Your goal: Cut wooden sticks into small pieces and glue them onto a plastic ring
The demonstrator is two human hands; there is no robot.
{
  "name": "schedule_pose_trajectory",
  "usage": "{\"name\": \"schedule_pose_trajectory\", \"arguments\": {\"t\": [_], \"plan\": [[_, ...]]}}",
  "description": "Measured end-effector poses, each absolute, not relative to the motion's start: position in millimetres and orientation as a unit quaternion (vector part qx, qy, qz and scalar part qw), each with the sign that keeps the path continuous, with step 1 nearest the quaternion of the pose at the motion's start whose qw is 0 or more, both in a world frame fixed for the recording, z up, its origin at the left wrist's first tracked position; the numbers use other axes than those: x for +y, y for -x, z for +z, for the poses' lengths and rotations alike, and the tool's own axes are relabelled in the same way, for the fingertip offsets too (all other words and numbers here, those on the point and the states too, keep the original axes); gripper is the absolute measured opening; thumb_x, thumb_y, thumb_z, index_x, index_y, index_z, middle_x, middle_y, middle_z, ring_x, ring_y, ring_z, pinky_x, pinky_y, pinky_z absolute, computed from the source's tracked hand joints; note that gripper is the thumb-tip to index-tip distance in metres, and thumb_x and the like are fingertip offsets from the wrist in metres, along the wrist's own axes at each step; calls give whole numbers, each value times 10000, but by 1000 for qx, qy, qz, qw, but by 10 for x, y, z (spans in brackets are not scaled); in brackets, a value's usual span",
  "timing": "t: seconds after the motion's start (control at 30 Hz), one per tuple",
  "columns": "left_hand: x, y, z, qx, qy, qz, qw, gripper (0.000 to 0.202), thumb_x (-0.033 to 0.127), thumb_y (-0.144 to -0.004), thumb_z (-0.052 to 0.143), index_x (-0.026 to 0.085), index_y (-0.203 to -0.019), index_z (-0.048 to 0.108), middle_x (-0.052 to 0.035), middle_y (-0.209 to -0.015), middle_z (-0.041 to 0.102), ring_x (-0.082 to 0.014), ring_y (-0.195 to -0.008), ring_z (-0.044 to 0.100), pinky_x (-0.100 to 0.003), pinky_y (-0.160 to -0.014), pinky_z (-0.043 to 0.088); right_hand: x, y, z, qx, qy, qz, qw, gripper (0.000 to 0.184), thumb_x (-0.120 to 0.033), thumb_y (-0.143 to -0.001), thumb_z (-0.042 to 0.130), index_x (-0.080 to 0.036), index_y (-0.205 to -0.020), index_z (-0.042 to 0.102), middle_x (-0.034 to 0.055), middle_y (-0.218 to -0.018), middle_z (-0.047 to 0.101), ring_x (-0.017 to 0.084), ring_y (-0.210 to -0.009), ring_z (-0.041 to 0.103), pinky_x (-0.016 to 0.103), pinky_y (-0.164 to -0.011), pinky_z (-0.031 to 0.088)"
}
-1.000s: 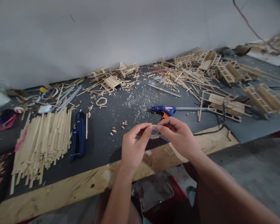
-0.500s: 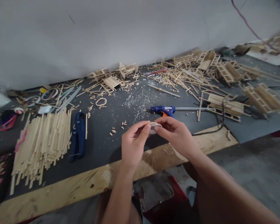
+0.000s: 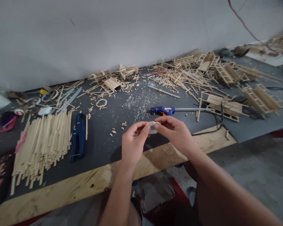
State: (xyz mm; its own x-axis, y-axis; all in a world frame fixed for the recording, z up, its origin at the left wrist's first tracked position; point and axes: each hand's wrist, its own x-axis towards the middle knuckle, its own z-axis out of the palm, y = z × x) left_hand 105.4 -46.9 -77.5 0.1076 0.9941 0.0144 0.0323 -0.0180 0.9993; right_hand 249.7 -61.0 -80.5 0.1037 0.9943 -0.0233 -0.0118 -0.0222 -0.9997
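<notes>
Between my two hands is a small ring of wooden pieces (image 3: 153, 131), held above the table's front part. My left hand (image 3: 135, 141) pinches its left side with thumb and fingers. On the right side, my right hand (image 3: 175, 131) grips it the same way; the fingertips cover part of the ring. Just beyond my hands a blue glue gun (image 3: 162, 110) lies on its side, with a long pale glue stick (image 3: 188, 110) out of its back. A similar wooden ring (image 3: 101, 103) rests on the dark table, farther left.
Bundled thin wooden sticks (image 3: 43, 147) and a blue cutter (image 3: 79, 136) lie at left. Small chair-like wooden pieces (image 3: 223, 105) and loose sticks fill the back and right. Glue scraps (image 3: 141, 103) cover the middle. A black cord (image 3: 221, 117) runs at right.
The ring has tilted in my fingers, so that its round opening shows more. Both hands keep hold of it. The view has shifted slightly.
</notes>
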Motion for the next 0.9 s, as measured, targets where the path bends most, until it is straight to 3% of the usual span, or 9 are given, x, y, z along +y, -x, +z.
{"name": "schedule_pose_trajectory", "arguments": {"t": [0.27, 0.43, 0.57, 0.67, 0.77, 0.9], "plan": [[-435, -1058, -834, 465, -514, 469, 547, 252, 345, -733, 640, 155, -898, 658, -46, -813, 693, -124, -660, 618, -246, -619, 530, -594, -2512, -859, -467, 527, 476, 527, 236, -378, -710, 656, -178, -837, 644, 19, -791, 654, 124, -700, 568, 265, -668, 454], [-402, -1010, -851, 484, -474, 473, 564, 282, 366, -717, 652, 143, -890, 662, -59, -803, 692, -144, -680, 627, -244, -580, 526, -527, -2642, -864, -443, 525, 472, 553, 286, -392, -693, 667, -187, -889, 634, -4, -724, 628, 96, -605, 546, 231, -565, 449], [-379, -902, -829, 493, -446, 494, 560, 284, 369, -715, 659, 143, -888, 663, -69, -853, 694, -144, -703, 627, -231, -583, 514, -455, -3040, -821, -366, 558, 448, 595, 218, -383, -693, 668, -188, -774, 614, 7, -719, 623, 92, -574, 545, 215, -522, 448], [-374, -825, -814, 491, -431, 502, 566, 288, 366, -713, 664, 134, -886, 662, -75, -856, 690, -143, -702, 625, -229, -577, 510, -457, -3318, -789, -348, 641, 432, 531, 184, -356, -696, 671, -192, -759, 617, 30, -801, 642, 113, -686, 586, 206, -576, 473], [-385, -780, -813, 485, -425, 504, 574, 279, 357, -720, 662, 134, -888, 661, -77, -859, 687, -143, -710, 625, -226, -578, 508, -490, -3406, -793, -359, 664, 499, 425, 204, -367, -701, 669, -201, -804, 612, 53, -864, 656, 147, -717, 611, 241, -586, 498], [-405, -765, -819, 478, -421, 498, 589, 262, 351, -723, 662, 143, -882, 667, -73, -857, 688, -139, -709, 618, -217, -561, 500, -469, -3268, -885, -386, 670, 488, 405, 285, -399, -690, 671, -221, -891, 577, 9, -729, 641, 130, -603, 587, 245, -543, 484]]}}
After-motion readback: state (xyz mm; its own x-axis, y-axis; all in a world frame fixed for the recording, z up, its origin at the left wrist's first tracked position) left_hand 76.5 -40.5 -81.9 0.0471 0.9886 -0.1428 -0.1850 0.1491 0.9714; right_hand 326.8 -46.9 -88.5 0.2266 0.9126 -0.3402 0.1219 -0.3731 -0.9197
